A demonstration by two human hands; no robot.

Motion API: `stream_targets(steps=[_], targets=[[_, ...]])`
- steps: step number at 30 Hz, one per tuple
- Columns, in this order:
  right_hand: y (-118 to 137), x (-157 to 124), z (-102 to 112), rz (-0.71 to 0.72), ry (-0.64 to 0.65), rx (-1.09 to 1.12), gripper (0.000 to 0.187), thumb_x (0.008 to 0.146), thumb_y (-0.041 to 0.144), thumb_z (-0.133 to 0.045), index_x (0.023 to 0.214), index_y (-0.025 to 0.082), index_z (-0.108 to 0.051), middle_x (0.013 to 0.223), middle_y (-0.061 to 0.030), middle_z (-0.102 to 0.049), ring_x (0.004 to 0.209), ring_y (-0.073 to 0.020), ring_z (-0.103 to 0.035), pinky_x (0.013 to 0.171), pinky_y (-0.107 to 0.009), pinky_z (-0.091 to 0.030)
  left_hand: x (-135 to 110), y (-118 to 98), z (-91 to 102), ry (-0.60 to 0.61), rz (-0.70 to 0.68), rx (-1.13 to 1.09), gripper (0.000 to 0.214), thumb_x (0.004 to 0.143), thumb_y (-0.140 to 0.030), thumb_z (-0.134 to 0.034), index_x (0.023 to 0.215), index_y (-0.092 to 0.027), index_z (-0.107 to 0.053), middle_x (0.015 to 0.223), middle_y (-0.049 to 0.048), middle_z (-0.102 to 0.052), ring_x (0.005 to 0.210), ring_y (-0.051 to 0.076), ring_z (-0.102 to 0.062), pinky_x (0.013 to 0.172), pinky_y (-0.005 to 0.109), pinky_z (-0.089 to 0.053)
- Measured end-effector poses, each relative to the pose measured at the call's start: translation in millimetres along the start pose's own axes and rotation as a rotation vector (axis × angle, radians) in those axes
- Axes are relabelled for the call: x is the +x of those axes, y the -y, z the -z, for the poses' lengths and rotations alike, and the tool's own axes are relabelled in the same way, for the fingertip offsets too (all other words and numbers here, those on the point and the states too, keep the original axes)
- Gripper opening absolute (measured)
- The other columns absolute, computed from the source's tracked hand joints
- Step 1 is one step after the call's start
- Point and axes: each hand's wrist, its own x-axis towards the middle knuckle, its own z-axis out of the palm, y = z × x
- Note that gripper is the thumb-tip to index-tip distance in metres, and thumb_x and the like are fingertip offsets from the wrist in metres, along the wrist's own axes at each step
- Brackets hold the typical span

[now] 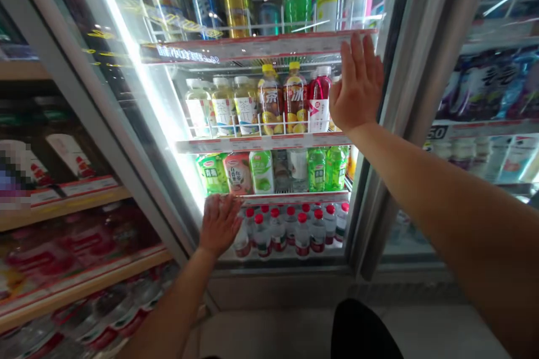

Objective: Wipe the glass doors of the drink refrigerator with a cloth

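Note:
I face a lit drinks cooler with its glass door (pixel 105 101) swung open to the left. My right hand (pixel 356 87) is raised with fingers stretched flat, level with the tea bottles (pixel 269 102) on the second shelf and beside the cooler's right frame (pixel 404 95). My left hand (pixel 219 223) reaches low with fingers spread, resting at the shelf edge (pixel 295 198) below the green bottles (pixel 213 174) and next to the red-capped water bottles (pixel 290 230). Neither hand holds anything.
Cans and tall bottles (pixel 236 3) fill the top shelf. A second closed cooler (pixel 484 95) stands to the right. Wooden store shelves (pixel 63 205) with packaged goods show at the left through the open door. A dark shape (pixel 362 331) sits at the bottom on the grey floor.

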Motion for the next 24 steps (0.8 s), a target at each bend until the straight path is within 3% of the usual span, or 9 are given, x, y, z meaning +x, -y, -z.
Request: stream_targets(steps=[2, 5, 8, 10, 12, 14, 16, 18, 24], targets=[[1.1, 0.6, -0.1, 0.008, -0.016, -0.005, 0.064, 0.095, 0.021, -0.038, 0.159, 0.013, -0.033, 0.168, -0.0059, -0.030, 0.157, -0.0265, -0.021, 0.128, -0.051, -0.019, 0.2, -7.0, -4.3, -0.019, 0.047, -0.023, 0.069, 0.092, -0.035, -0.062, 0.157, -0.030, -0.039, 0.163, 0.0095, -0.036, 0.157, 0.035, -0.002, 0.126, 0.066, -0.015], [2.5, 0.9, 0.4, 0.019, -0.025, -0.004, 0.064, 0.095, 0.018, -0.039, 0.158, 0.009, -0.033, 0.167, -0.0097, -0.032, 0.157, -0.0269, -0.021, 0.127, -0.053, -0.020, 16.0, -47.3, -11.3, -0.068, -0.015, -0.071, 0.068, 0.092, -0.040, -0.063, 0.155, -0.028, -0.043, 0.161, 0.0089, -0.040, 0.157, 0.033, 0.003, 0.127, 0.064, -0.007], [2.9, 0.3, 1.5, 0.008, -0.012, -0.012, 0.064, 0.095, 0.017, -0.038, 0.158, 0.011, -0.032, 0.167, -0.0087, -0.031, 0.158, -0.0256, -0.019, 0.128, -0.052, -0.019, 30.8, -103.5, -18.1, -0.041, -0.210, -0.101, 0.064, 0.092, -0.042, -0.062, 0.153, -0.032, -0.046, 0.156, 0.0035, -0.048, 0.158, 0.031, -0.009, 0.129, 0.059, 0.001], [2.4, -0.1, 2.3, 0.004, -0.008, -0.010, 0.064, 0.096, 0.019, -0.037, 0.160, 0.015, -0.031, 0.168, -0.0057, -0.029, 0.158, -0.0245, -0.018, 0.128, -0.051, -0.018, 34.4, -137.5, -22.9, 0.022, -0.379, -0.111, 0.063, 0.094, -0.038, -0.057, 0.155, -0.033, -0.042, 0.158, 0.0018, -0.046, 0.156, 0.029, -0.021, 0.130, 0.057, -0.001], [1.7, -0.2, 2.5, -0.001, 0.002, -0.006, 0.064, 0.097, 0.021, -0.036, 0.160, 0.020, -0.030, 0.169, -0.0025, -0.028, 0.159, -0.0238, -0.016, 0.129, -0.051, -0.017, 34.1, -161.1, -27.5, 0.106, -0.544, -0.119, 0.065, 0.095, -0.032, -0.052, 0.158, -0.031, -0.036, 0.161, 0.0014, -0.041, 0.155, 0.025, -0.027, 0.131, 0.053, -0.009], [0.8, 0.1, 2.0, -0.005, 0.016, -0.009, 0.066, 0.095, 0.020, -0.036, 0.161, 0.019, -0.030, 0.169, -0.0022, -0.027, 0.159, -0.0243, -0.016, 0.129, -0.051, -0.017, 32.5, -169.4, -30.7, 0.163, -0.651, -0.126, 0.066, 0.095, -0.029, -0.049, 0.159, -0.028, -0.031, 0.163, 0.0004, -0.037, 0.154, 0.020, -0.027, 0.130, 0.047, -0.018], [0.2, 0.3, 0.9, -0.009, 0.019, -0.006, 0.066, 0.095, 0.021, -0.037, 0.160, 0.017, -0.029, 0.169, -0.0034, -0.026, 0.159, -0.0248, -0.016, 0.128, -0.052, -0.017, 29.7, -160.3, -31.0, 0.156, -0.680, -0.127, 0.065, 0.097, -0.028, -0.047, 0.160, -0.027, -0.030, 0.163, -0.0014, -0.036, 0.154, 0.017, -0.027, 0.130, 0.044, -0.020], [-0.3, 0.4, -0.3, -0.010, 0.011, 0.008, 0.065, 0.096, 0.022, -0.037, 0.161, 0.017, -0.028, 0.169, -0.0024, -0.025, 0.159, -0.0245, -0.015, 0.128, -0.053, -0.016, 23.5, -134.5, -28.0, 0.131, -0.666, -0.118, 0.063, 0.097, -0.026, -0.046, 0.159, -0.028, -0.032, 0.162, -0.0023, -0.038, 0.154, 0.016, -0.028, 0.131, 0.042, -0.017], [0.0, 0.4, 3.0, 0.001, 0.038, 0.058, 0.062, 0.100, 0.022, -0.036, 0.161, 0.014, -0.025, 0.170, -0.0040, -0.024, 0.159, -0.0225, -0.010, 0.128, -0.053, -0.012, -8.0, -10.8, -3.5, 0.112, -0.532, -0.069, 0.059, 0.094, -0.021, -0.052, 0.150, -0.037, -0.048, 0.149, -0.0031, -0.056, 0.149, 0.017, -0.038, 0.131, 0.042, -0.006]])
